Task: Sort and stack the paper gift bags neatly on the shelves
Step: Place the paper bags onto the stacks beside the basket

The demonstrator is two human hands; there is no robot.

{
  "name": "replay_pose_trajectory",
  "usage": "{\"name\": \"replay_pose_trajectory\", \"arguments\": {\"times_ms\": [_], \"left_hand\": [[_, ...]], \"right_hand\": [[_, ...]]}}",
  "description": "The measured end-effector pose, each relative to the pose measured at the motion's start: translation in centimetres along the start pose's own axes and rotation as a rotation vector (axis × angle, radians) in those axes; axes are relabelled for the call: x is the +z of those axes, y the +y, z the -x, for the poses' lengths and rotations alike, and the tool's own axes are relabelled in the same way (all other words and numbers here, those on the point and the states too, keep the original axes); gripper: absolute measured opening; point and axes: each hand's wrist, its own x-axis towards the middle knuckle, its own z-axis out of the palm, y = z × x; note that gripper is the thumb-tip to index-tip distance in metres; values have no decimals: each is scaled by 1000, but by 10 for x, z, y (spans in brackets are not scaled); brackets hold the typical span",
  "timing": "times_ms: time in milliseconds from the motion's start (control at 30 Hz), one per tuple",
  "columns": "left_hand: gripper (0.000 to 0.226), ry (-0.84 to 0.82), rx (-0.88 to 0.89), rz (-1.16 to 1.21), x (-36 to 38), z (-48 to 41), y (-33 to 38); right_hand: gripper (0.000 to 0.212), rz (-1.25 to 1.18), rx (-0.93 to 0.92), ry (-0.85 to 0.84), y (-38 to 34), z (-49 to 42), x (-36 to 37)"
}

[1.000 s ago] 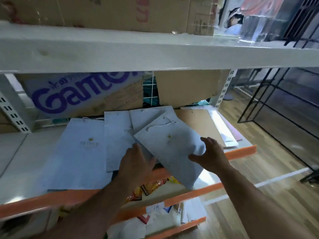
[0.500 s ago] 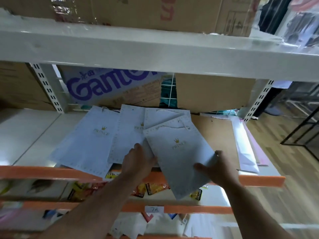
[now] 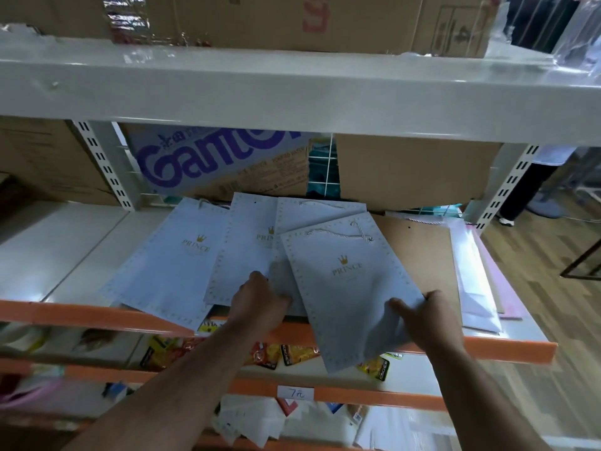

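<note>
Several flat pale-blue paper gift bags with a gold crown and "PRINCE" lie fanned on the shelf [image 3: 507,349] with the orange front rail. The top bag [image 3: 344,288] is tilted and hangs over the rail; my right hand [image 3: 426,317] grips its lower right edge, thumb on top. My left hand [image 3: 257,304] rests with curled fingers on the lower edges of the bags under it [image 3: 247,255], by the top bag's left side. Another bag [image 3: 175,258] lies further left.
A brown bag [image 3: 422,252] and white and pink flat bags [image 3: 478,284] lie to the right. Cardboard boxes [image 3: 413,170] stand at the shelf's back, with a white shelf board [image 3: 292,89] overhead. Snack packets [image 3: 286,353] fill the shelf below. A person's legs [image 3: 527,190] stand far right.
My view has swung left and nearer the shelf. My right hand slid down onto the top bag's lower right edge and now grips it. The left hand stays on the bags beneath.
</note>
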Motion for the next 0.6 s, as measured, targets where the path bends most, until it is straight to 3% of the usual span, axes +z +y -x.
{"name": "replay_pose_trajectory", "arguments": {"times_ms": [133,300,600], "left_hand": [[29,-47,-40,118,-7,-5,1],[17,-113,-136,503,-18,2,11],[24,-37,-140,766,-56,21,-26]], "right_hand": [[33,-82,-31,-34,1,-6,-10],[4,-381,12,-161,-5,-1,-33],[13,-774,60,-333,-36,35,-24]]}}
